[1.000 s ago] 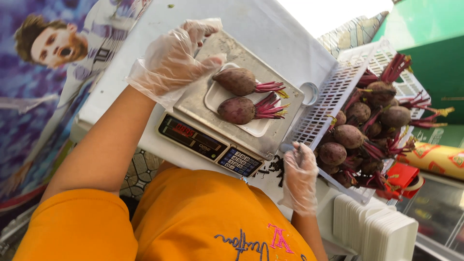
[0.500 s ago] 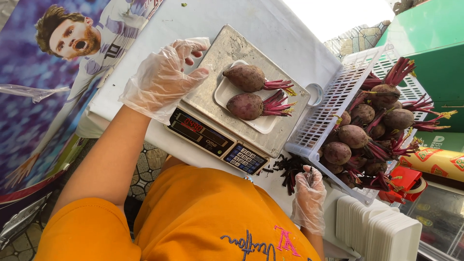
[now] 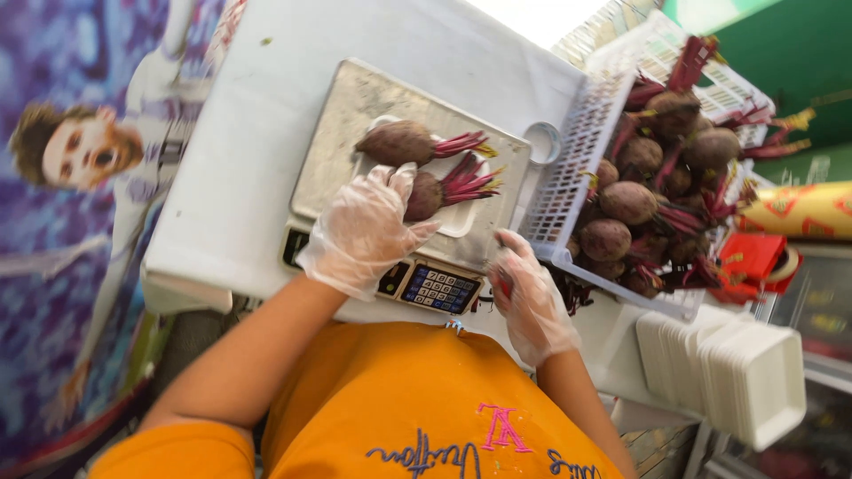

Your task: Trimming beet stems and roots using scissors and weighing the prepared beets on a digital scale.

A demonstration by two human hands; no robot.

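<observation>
Two beetroots with red stalks lie on a white foam tray [image 3: 461, 223] on the steel pan of a digital scale [image 3: 351, 115]. My left hand [image 3: 366, 231], in a clear plastic glove, lies over the tray's near end. Its spread fingers touch the nearer beetroot [image 3: 426, 195], and the farther beetroot [image 3: 398, 142] lies free. My gloved right hand [image 3: 530, 300] hovers by the scale's right corner, next to the white crate [image 3: 572, 168]. It is closed around a small red thing, too blurred to name.
The slotted white crate is heaped with several beetroots [image 3: 627, 202]. Dark trimmings [image 3: 572, 291] lie under its near edge. A stack of white foam trays [image 3: 737, 377] stands at the right, with a roll of wrap [image 3: 799, 210] beyond it. A small white cup [image 3: 542, 142] sits beside the scale.
My left hand has come down from beside the scale onto the tray and the nearer beetroot. My right hand has risen from the trimmings toward the scale's corner. The view has shifted.
</observation>
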